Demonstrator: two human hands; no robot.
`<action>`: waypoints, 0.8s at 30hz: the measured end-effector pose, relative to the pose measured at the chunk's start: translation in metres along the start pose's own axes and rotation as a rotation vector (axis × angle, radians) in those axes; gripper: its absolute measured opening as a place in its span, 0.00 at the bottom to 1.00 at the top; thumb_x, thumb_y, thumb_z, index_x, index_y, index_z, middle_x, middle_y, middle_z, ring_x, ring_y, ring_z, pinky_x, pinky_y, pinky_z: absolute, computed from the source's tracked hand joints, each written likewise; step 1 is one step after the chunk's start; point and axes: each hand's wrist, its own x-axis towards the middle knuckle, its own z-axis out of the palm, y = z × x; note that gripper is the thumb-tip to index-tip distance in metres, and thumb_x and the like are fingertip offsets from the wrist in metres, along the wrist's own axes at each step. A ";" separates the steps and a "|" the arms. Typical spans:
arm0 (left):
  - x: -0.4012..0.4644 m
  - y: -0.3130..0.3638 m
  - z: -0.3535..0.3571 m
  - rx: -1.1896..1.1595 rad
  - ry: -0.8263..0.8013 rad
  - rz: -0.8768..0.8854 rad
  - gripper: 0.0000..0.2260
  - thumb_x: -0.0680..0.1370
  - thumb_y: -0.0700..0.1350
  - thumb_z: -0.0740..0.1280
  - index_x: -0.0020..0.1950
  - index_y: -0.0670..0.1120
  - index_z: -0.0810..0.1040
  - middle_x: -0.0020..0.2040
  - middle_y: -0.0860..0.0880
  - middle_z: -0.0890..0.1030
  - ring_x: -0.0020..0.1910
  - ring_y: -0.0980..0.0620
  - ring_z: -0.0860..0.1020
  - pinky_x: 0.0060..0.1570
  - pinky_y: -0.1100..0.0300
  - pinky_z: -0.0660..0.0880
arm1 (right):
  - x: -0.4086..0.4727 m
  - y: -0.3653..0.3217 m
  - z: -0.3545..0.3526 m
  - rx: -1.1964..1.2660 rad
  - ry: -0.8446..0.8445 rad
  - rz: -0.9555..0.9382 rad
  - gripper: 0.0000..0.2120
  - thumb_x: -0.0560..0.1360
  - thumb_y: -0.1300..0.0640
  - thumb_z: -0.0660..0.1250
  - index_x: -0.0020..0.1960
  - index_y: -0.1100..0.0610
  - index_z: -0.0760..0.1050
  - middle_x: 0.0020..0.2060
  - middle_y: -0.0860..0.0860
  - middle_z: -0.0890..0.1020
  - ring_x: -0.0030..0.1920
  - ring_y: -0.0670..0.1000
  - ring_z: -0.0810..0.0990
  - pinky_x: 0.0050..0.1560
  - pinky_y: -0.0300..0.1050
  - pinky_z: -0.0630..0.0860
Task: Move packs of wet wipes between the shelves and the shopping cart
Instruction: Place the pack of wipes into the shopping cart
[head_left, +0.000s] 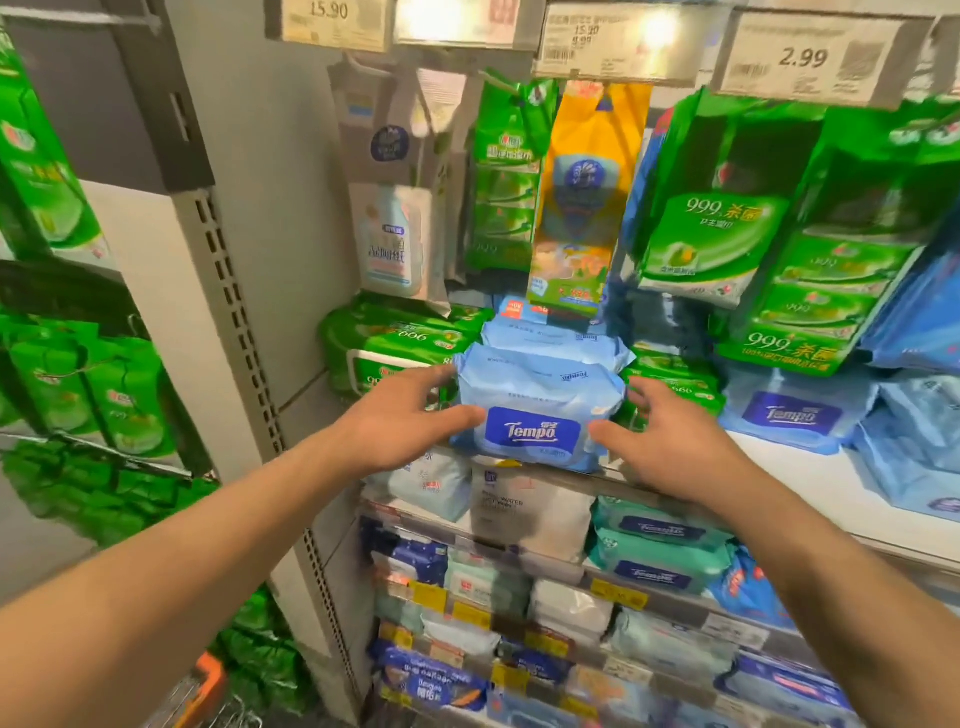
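Wet wipes, a light-blue Tempo pack (537, 410), sit at the front edge of the white shelf (810, 483), between both hands. The left hand (400, 415) has fingers spread, thumb on the pack's front, fingertips at its left end. The right hand (670, 441) is equally spread, thumb by the label; whether it touches I cannot tell. Beyond the fingertips lie green packs (395, 343); price tags (802, 57) hang above.
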 end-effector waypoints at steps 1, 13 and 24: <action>0.002 -0.001 0.002 -0.031 -0.005 0.010 0.37 0.68 0.70 0.66 0.75 0.58 0.72 0.67 0.59 0.79 0.62 0.55 0.79 0.64 0.51 0.78 | 0.002 0.001 0.003 0.024 0.009 0.018 0.38 0.76 0.41 0.71 0.79 0.54 0.61 0.75 0.50 0.72 0.71 0.54 0.74 0.61 0.46 0.72; 0.014 -0.014 0.050 -0.482 0.306 -0.107 0.27 0.76 0.55 0.74 0.72 0.45 0.74 0.65 0.52 0.81 0.61 0.57 0.80 0.63 0.57 0.78 | 0.014 0.017 0.040 0.609 0.020 0.047 0.36 0.74 0.58 0.76 0.78 0.50 0.63 0.69 0.40 0.71 0.68 0.42 0.72 0.57 0.38 0.74; 0.022 0.007 0.079 -0.626 0.396 -0.222 0.19 0.79 0.52 0.72 0.66 0.53 0.69 0.52 0.67 0.73 0.49 0.74 0.74 0.46 0.77 0.69 | 0.027 0.037 0.061 0.746 0.014 -0.025 0.24 0.72 0.56 0.79 0.61 0.40 0.73 0.51 0.31 0.83 0.53 0.32 0.81 0.47 0.29 0.78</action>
